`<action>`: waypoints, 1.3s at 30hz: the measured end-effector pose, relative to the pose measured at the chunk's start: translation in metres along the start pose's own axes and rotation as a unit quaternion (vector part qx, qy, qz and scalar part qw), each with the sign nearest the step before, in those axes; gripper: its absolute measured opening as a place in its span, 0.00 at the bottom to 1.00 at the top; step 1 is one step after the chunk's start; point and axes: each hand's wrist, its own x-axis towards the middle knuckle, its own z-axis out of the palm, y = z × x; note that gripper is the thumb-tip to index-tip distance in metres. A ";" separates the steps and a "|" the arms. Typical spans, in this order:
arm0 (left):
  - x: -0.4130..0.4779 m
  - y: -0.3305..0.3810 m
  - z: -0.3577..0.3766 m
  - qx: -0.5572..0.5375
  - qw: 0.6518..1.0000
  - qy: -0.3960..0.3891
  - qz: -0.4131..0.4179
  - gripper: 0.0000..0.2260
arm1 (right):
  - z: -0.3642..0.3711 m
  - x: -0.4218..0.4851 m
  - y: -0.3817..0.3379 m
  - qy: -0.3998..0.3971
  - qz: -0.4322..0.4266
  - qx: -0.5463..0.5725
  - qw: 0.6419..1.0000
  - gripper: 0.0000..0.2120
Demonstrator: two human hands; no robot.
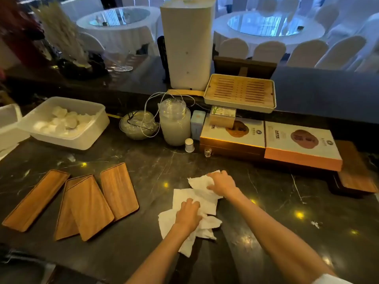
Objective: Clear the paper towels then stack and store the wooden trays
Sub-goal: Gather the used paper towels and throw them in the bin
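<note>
On the far left of the dark counter sits a white tub with pale lumps inside. In front of it lie four wooden trays. The left one lies by itself. The two in the middle overlap, with one partly on top of the other. The right one is just beside them. They look flat, stiff and light, so a hand at each long edge should lift them fine (they might slide on this shiny top).

Next come the paper towels, white and crumpled, spread out in the middle. The left hand presses down on the near sheets with its fingers curled into the paper. The right hand rests on the far sheet with bent fingers bunching it up. I cannot tell if either hand has a real grip or is just pushing.

The towels are soft, thin and easy to tear. I think it is best to scrunch them into one ball and grab the whole bunch.

Boxes sit along the back right.
</note>
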 end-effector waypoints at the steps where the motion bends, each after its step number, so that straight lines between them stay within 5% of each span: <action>1: 0.000 0.001 0.000 -0.001 1.000 0.004 -0.002 0.12 | 0.002 0.000 0.001 -0.029 -0.013 -0.020 0.999 0.29; 8: -0.019 -0.009 0.012 -0.065 0.995 0.080 0.004 0.08 | 0.034 -0.001 0.022 -0.060 -0.044 -0.059 0.995 0.35; 15: -0.048 -0.018 0.014 -0.154 0.984 0.092 -0.004 0.04 | 0.048 -0.029 0.040 0.075 -0.028 0.079 0.994 0.15; 24: -0.101 -0.035 0.013 -0.331 0.930 0.153 -0.035 0.13 | 0.071 -0.115 0.073 0.171 0.063 0.477 0.860 0.12; 30: -0.132 -0.043 0.019 -0.340 0.921 0.188 0.001 0.17 | 0.089 -0.166 0.073 0.214 0.112 0.561 0.792 0.08; 32: -0.143 -0.044 0.021 -0.336 0.922 0.191 0.001 0.19 | 0.093 -0.187 0.075 0.228 0.120 0.542 0.800 0.09; 36: -0.162 -0.041 0.027 -0.339 0.922 0.189 0.008 0.18 | 0.095 -0.229 0.084 0.193 0.113 0.436 0.872 0.15; 39: -0.178 -0.038 0.037 -0.354 0.915 0.191 0.019 0.18 | 0.091 -0.261 0.097 0.250 0.150 0.482 0.827 0.14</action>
